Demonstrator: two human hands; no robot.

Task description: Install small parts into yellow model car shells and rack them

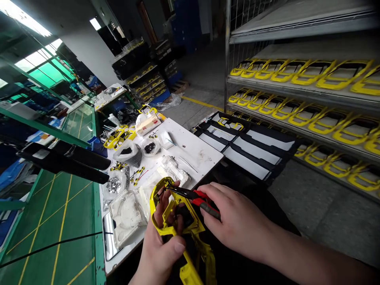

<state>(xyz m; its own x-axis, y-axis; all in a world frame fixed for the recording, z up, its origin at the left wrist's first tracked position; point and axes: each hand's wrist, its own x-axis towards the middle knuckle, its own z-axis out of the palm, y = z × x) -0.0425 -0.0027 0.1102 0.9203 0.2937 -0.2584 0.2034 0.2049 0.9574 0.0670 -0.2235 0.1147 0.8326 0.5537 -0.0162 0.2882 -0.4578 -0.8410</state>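
Observation:
A yellow plastic frame with black inner parts is gripped in my left hand, the thumb across its near side and the fingers reaching through its opening. My right hand is wrapped round the red and black handles of a pair of pliers. The dark jaws of the pliers point left and meet the inside of the frame's rounded upper end, close to my left fingertips. What small part sits at the jaw tips is too small to make out.
On the white table lie white moulded blocks, bags of small dark parts, tweezers and a tissue box. A black divided tray stands to the right, before a rack of yellow frames. A green conveyor runs along the left.

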